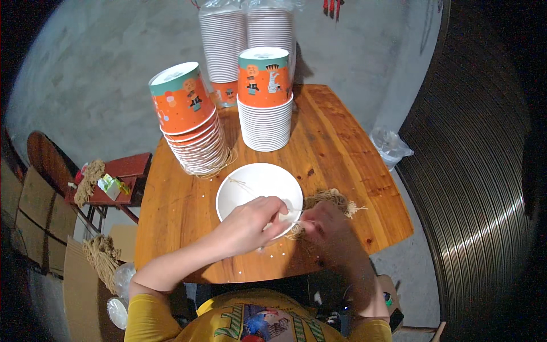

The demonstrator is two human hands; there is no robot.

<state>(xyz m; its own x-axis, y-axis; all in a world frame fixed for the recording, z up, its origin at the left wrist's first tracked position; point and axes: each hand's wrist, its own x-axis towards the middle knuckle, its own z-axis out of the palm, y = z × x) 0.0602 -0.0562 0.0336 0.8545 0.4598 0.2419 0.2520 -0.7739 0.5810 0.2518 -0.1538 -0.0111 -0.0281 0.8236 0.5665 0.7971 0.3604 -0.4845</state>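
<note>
In the middle of the table an open white paper bucket shows its inside, and a short piece of pale string lies across it. Over its near right side, my left hand is closed in a pinch. My right hand is closed just beyond the bucket's right edge. A thin pale cord runs between the fingers of both hands. Beside my right hand lies a bundle of tan strings, partly covered by that hand.
Two stacks of upturned orange-and-white paper buckets, a left stack wrapped with strings and a right stack, stand at the back. Plastic-wrapped stacks rise behind. A red bench with more string is at left; a ribbed shutter at right.
</note>
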